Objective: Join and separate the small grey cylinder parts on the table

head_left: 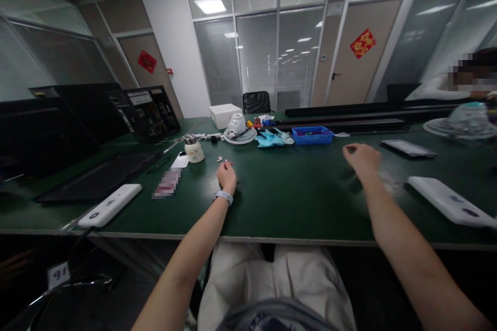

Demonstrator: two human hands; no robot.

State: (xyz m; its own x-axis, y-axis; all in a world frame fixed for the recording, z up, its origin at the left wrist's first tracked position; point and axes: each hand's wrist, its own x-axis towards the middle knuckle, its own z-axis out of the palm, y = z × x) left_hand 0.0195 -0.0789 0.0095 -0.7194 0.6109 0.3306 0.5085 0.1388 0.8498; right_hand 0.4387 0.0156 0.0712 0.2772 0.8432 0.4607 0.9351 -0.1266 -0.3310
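Note:
My left hand [226, 175], with a light watch on its wrist, is over the green table with its fingers curled together. Just beyond its fingertips lies a small pale object [220, 159], too small to name. Farther right, my right hand [363, 159] is held above the table, thumb and fingers bent into a closed loop. Whatever either hand may hold is hidden or too small to make out. Beyond the hands are a white fan head with its grille [239, 135], light-blue fan blades [271, 138] and a blue tray [312, 136] of small dark parts.
A cream jar [194, 151] stands on the left near a white phone-like item [180, 160]. White oblong devices lie at left [112, 206] and right [446, 200]. An open computer case [145, 114] stands at the back left. Another person [435, 88] sits at the far right.

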